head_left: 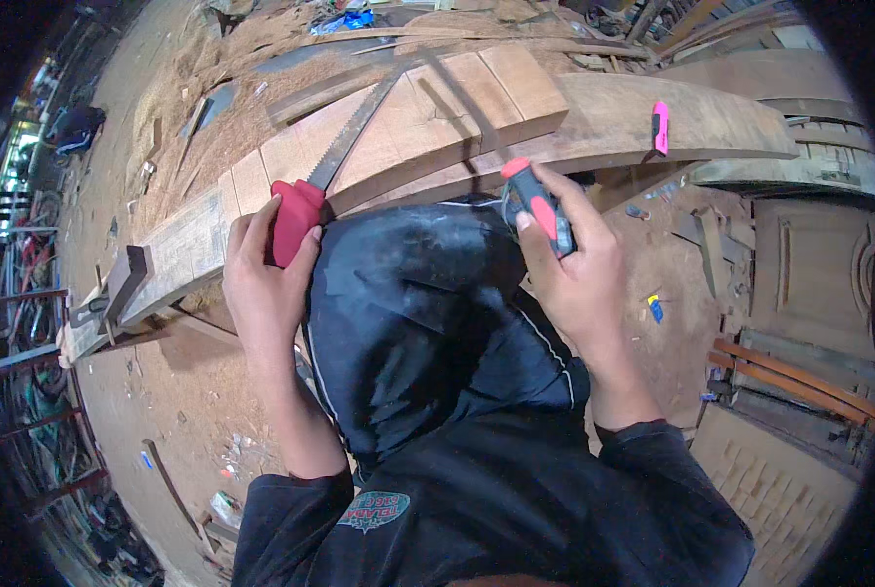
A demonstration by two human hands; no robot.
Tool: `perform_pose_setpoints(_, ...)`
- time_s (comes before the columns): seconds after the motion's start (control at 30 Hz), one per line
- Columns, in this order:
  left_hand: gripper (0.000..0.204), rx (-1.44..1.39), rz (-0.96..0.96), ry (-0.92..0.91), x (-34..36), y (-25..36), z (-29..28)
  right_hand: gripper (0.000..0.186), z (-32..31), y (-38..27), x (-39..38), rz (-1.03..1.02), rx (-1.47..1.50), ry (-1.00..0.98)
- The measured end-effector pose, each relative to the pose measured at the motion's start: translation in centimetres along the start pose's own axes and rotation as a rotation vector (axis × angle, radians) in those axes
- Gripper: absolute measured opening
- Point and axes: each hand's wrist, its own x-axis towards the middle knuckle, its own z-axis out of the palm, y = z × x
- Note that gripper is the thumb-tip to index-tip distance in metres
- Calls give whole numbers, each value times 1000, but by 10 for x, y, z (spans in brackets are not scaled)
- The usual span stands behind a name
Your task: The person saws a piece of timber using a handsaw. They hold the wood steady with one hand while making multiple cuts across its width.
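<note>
My left hand (273, 269) is closed round the red handle of a handsaw (354, 135). Its toothed blade slants up and to the right over a pale wooden block (398, 137) marked with cross lines. In my right hand (576, 249) is a file (467, 101), gripped by its black and red handle. The file's dark, narrow blade slants up and to the left, and its far end appears close to the saw's tip. Whether the two blades touch, I cannot tell. The block lies on a long wooden beam (613, 108) in front of my knees.
A pink and black marker (660, 127) is on the beam at the right. At the beam's left end a dark wooden piece (124, 279) sticks up. Sawdust and scraps cover the floor. A carved wooden panel (814, 274) and boards stand at the right, a cluttered rack (41, 391) at the left.
</note>
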Motion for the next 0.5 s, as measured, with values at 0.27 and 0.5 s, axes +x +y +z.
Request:
perform_pose_setpoints(0.27, 55, -32, 14, 27, 0, -6, 4, 43, 6, 7, -10, 162, -82, -202)
perform_pose_setpoints(0.5, 52, -55, -5, 29, -2, -4, 1, 36, -2, -10, 2, 133, 172, -46)
